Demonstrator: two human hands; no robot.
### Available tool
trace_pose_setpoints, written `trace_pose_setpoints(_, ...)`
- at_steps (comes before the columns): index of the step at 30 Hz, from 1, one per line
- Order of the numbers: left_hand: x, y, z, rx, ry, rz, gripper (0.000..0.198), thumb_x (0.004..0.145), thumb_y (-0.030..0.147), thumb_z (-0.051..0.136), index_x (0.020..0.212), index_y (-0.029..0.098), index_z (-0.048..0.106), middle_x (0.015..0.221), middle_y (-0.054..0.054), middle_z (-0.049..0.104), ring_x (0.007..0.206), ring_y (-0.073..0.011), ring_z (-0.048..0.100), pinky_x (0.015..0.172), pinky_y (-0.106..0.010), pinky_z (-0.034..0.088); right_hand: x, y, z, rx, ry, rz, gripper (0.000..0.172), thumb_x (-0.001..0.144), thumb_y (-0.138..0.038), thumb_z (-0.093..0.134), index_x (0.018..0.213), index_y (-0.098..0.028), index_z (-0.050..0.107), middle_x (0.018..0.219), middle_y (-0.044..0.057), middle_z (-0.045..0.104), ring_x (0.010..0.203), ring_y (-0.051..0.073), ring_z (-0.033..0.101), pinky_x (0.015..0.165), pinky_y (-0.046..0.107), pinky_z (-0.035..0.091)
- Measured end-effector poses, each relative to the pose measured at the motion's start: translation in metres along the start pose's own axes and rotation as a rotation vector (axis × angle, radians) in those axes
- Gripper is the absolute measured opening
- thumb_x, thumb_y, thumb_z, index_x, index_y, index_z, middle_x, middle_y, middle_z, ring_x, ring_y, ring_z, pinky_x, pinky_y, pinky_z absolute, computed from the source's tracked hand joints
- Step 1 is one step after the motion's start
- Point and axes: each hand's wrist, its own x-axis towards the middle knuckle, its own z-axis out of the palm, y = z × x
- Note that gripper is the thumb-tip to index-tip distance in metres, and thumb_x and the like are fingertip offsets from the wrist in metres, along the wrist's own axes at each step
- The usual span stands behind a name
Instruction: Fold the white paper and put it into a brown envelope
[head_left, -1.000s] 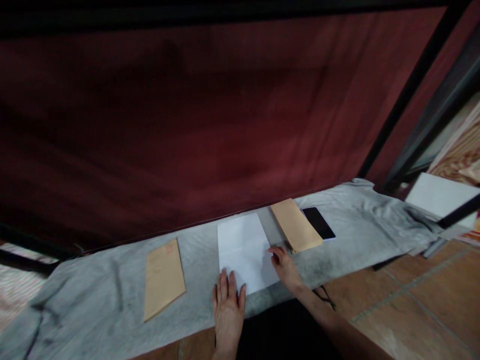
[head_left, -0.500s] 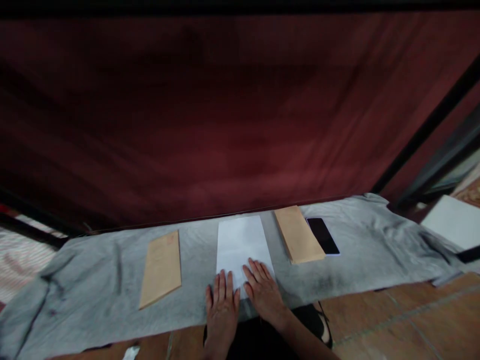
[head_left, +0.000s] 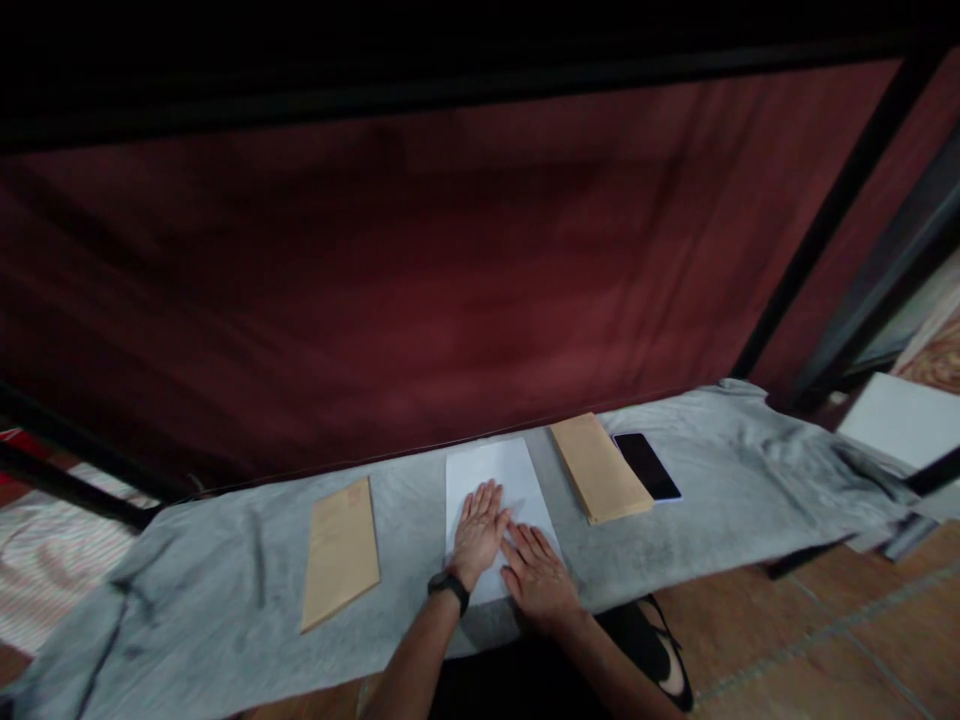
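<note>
A white sheet of paper (head_left: 499, 462) lies flat on the grey cloth in front of me. My left hand (head_left: 481, 525) rests flat on the middle of the sheet, fingers stretched out and pointing away from me. Lower and to the right, my right hand (head_left: 538, 572) lies flat across the paper's near right part, fingers extended. The two hands almost meet at the thumb and fingertips. Neither grasps anything. Left of the sheet is a brown envelope (head_left: 341, 552); to its right sits a stack of brown envelopes (head_left: 600, 468).
A dark-screened phone (head_left: 646, 466) lies against the right side of the envelope stack. The grey cloth (head_left: 750, 500) covers a long narrow surface, with a dark red panel (head_left: 450, 280) rising behind it. A white board (head_left: 904, 420) stands at far right. Tiled floor (head_left: 825, 620) shows below.
My left hand has slid forward and right, from the paper's near left corner to its middle. My right hand stays on the near right part. The camera view has shifted slightly.
</note>
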Motion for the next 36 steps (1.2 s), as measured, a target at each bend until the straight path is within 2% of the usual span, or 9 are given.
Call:
trace_pose_setpoints(4,0.007,-0.041,0.000,0.061,0.090,-0.197,0.057,0.102,0.036,0.025,0.148,0.008,0.043,0.152,-0.018,0.045,0.144,-0.0265,0.039,0.117,-0.048,0.030,0.002,-0.002,-0.009,-0.021,-0.026,-0.017,0.046,0.096,-0.027,0.056,0.142,-0.023,0.055,0.150,0.008,0.050,0.136,0.025,0.049,0.117,0.044,0.036)
trace_pose_setpoints(7,0.012,-0.046,-0.004,0.097,0.117,-0.316,0.061,0.102,0.036,0.022,0.144,-0.002,0.044,0.150,-0.026,0.045,0.144,-0.0321,0.038,0.118,-0.053,0.026,0.004,-0.005,-0.014,-0.027,-0.047,-0.002,0.046,0.096,-0.027,0.055,0.142,-0.024,0.054,0.150,0.008,0.050,0.137,0.024,0.049,0.117,0.043,0.035)
trace_pose_setpoints(12,0.040,0.001,0.005,0.005,-0.033,0.048,0.059,0.103,0.041,0.020,0.153,0.013,0.035,0.159,-0.011,0.037,0.148,-0.0219,0.031,0.122,-0.041,0.025,0.004,-0.006,-0.013,-0.059,-0.059,-0.010,0.045,0.096,-0.030,0.056,0.140,-0.022,0.056,0.145,0.010,0.055,0.134,0.025,0.051,0.116,0.044,0.036)
trace_pose_setpoints(15,0.059,0.011,0.014,0.005,-0.053,0.082,0.060,0.103,0.043,0.023,0.153,0.013,0.036,0.159,-0.011,0.036,0.149,-0.0230,0.029,0.122,-0.044,0.024,0.002,-0.005,-0.010,-0.092,-0.006,-0.027,0.044,0.097,-0.031,0.055,0.140,-0.021,0.057,0.144,0.011,0.056,0.134,0.025,0.052,0.116,0.044,0.037)
trace_pose_setpoints(21,0.074,-0.060,0.005,0.070,0.054,-0.328,0.058,0.101,0.038,0.031,0.149,0.009,0.042,0.155,-0.017,0.042,0.148,-0.0279,0.030,0.121,-0.048,0.024,0.001,-0.005,-0.011,-0.110,0.013,-0.048,0.048,0.098,-0.030,0.053,0.145,-0.022,0.050,0.151,0.010,0.049,0.137,0.025,0.048,0.116,0.044,0.037)
trace_pose_setpoints(23,0.065,-0.080,-0.004,0.100,0.091,-0.445,0.059,0.101,0.031,0.026,0.148,-0.003,0.038,0.154,-0.028,0.037,0.148,-0.0372,0.028,0.117,-0.061,0.022,0.002,-0.005,-0.012,-0.105,0.010,-0.052,0.050,0.098,-0.030,0.053,0.147,-0.022,0.048,0.151,0.009,0.048,0.138,0.025,0.047,0.117,0.044,0.036)
trace_pose_setpoints(25,0.048,-0.085,-0.008,0.115,0.172,-0.470,0.060,0.101,0.033,0.027,0.148,-0.003,0.038,0.156,-0.028,0.033,0.149,-0.0370,0.024,0.119,-0.058,0.021,0.002,-0.005,-0.013,-0.099,-0.008,-0.049,0.052,0.097,-0.029,0.054,0.148,-0.023,0.046,0.152,0.009,0.047,0.138,0.025,0.047,0.117,0.044,0.035)
trace_pose_setpoints(32,-0.045,-0.018,0.008,-0.021,0.107,0.107,0.054,0.103,0.030,0.033,0.156,0.023,0.027,0.163,-0.008,0.028,0.151,-0.0221,0.023,0.119,-0.046,0.030,0.005,-0.006,-0.017,-0.071,-0.062,-0.024,0.050,0.096,-0.028,0.054,0.145,-0.022,0.050,0.151,0.009,0.049,0.138,0.025,0.047,0.119,0.043,0.034)
trace_pose_setpoints(36,-0.084,-0.009,0.011,0.085,0.131,0.171,0.058,0.101,0.031,0.038,0.157,0.020,0.026,0.158,-0.008,0.039,0.147,-0.0220,0.033,0.117,-0.045,0.034,0.003,-0.007,-0.018,-0.065,-0.076,-0.008,0.050,0.097,-0.028,0.054,0.146,-0.023,0.049,0.152,0.008,0.048,0.138,0.024,0.046,0.118,0.043,0.035)
